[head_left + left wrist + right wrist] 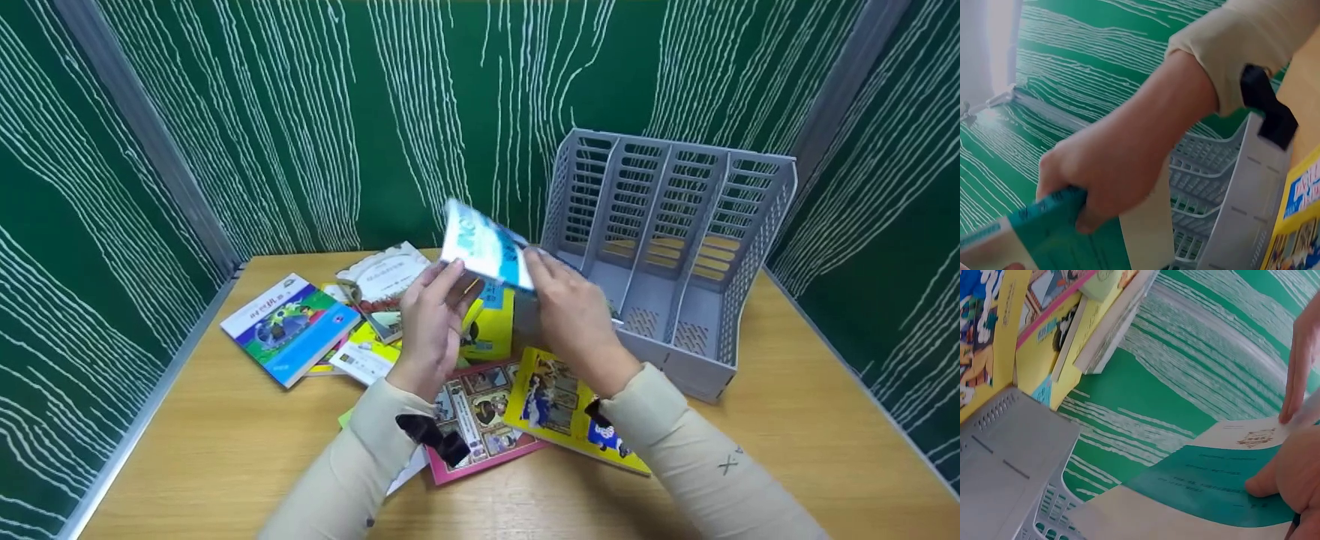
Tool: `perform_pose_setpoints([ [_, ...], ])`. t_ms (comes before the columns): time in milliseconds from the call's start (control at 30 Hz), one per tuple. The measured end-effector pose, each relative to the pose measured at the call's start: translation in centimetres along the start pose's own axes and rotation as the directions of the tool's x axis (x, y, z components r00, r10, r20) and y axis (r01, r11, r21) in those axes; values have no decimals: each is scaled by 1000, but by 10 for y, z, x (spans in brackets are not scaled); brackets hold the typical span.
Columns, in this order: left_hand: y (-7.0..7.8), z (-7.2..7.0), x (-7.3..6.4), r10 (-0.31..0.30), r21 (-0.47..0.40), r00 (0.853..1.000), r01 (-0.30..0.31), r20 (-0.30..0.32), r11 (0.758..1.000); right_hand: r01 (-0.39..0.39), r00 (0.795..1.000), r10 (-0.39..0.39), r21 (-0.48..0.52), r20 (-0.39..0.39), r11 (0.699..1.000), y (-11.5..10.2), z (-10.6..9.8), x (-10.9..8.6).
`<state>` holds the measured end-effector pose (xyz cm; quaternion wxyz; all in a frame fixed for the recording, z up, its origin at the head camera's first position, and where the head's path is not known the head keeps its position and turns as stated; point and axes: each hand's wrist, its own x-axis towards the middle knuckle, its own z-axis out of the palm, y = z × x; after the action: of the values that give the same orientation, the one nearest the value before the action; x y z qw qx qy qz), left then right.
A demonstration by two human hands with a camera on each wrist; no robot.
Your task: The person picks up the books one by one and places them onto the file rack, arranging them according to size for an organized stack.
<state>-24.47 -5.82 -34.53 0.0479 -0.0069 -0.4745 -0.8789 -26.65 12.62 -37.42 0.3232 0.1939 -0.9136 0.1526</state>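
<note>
Both hands hold up a thin teal-and-white book (480,247) above the table, tilted. At its lower left edge, my left hand (435,319) pinches it with the thumb on the near side. My right hand (574,307) grips the right edge; in the left wrist view this right hand (1112,163) wraps over the book's teal cover (1061,230), thumb on one face. Printed lines and a small brown drawing show on the cover (1213,481) in the right wrist view. Part of the left hand's fingers is hidden behind the book.
A grey file rack (697,367) with several upright compartments stands at the right. Under the hands lie a yellow comic book (555,397) and a pink-edged book (487,450). Further left are a blue-green book (292,322) and a white-covered book (386,274), among other overlapping books.
</note>
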Motion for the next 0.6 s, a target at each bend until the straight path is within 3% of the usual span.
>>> perform_pose_setpoints([
  [133, 3, -7, 2, 38, 65, 999, -40, 36, 997, -72, 996, 80, 136, -51, 988, 12, -6, 7],
  [300, 5, -17, 8, 40, 123, 999, -43, 29, 991, -155, 979, 188, 300, -82, 941, 24, -15, 15],
  [600, 5, -37, 17, 42, 200, 999, -45, 19, 979, -180, 933, 307, 493, -190, 851, 44, -15, 31],
])
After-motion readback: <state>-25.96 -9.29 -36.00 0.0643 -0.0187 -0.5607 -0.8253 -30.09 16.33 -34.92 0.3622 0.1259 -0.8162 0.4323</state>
